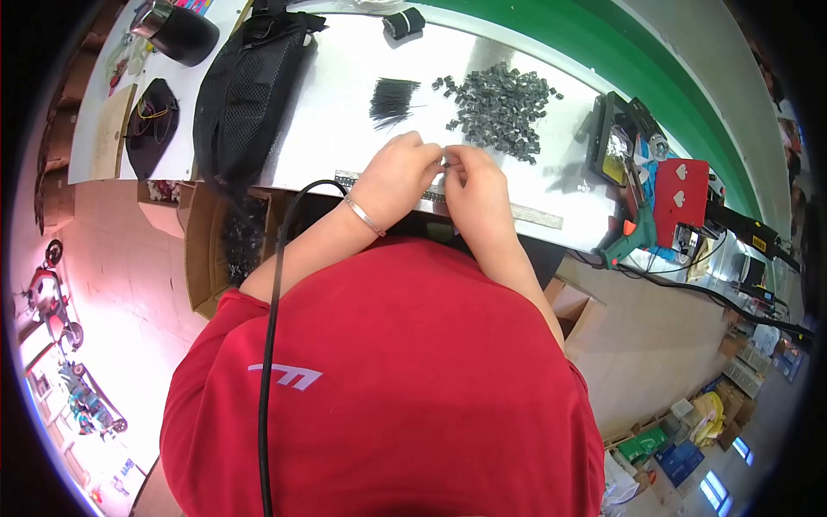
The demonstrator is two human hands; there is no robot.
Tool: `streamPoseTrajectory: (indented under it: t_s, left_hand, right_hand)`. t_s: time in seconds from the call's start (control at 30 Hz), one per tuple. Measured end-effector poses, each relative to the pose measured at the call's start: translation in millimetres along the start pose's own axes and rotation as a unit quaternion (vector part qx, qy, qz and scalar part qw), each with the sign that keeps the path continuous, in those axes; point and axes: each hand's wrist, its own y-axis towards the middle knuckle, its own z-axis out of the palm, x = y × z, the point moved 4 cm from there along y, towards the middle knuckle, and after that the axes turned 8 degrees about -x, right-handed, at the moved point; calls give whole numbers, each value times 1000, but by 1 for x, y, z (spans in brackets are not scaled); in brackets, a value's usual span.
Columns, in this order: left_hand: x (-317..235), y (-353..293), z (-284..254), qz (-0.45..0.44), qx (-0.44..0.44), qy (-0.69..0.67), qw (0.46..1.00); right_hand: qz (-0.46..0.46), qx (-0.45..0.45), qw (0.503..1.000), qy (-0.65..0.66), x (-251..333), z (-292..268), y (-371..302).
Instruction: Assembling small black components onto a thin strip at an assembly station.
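Note:
My left hand [398, 179], with a silver bracelet [365, 216] on its wrist, is closed in a pinch at the table's near edge. Its fingertips meet those of my right hand [476, 188], also pinched, around a small dark part [444, 163] mostly hidden by the fingers. Beyond the hands lies a loose heap of small black block-like parts [500, 112]. To its left is a bunch of thin black rods [394, 102], laid roughly side by side. Beneath the hands runs a flat metal strip [536, 215], with small dark pieces along its left stretch.
A black mesh bag [245, 112] lies left on the white table [336, 95], near a dark tumbler [177, 33]. A black roll [403, 23] sits at the far edge. Right stand a green-handled tool [627, 244] and a red panel [680, 198]. A black cable [277, 284] crosses my left arm.

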Motion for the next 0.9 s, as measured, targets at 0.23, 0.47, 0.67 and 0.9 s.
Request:
streamPoseTrajectory:
  t_s: [0.23, 0.47, 0.67, 0.9]
  left_hand:
    - [-1, -2, 1, 17, -2, -17, 1000]
    - [5, 1, -3, -5, -11, 26, 1000]
    - [3, 0, -1, -2, -20, 27, 999]
    - [-5, -2, 2, 15, -30, 0, 999]
  right_hand:
    - [6, -51, 997, 54, 7, 1, -10]
    - [-61, -77, 995, -34, 2, 0, 27]
    - [-102, -98, 987, -75, -5, 10, 33]
    - [-39, -68, 995, -58, -1, -3, 8]
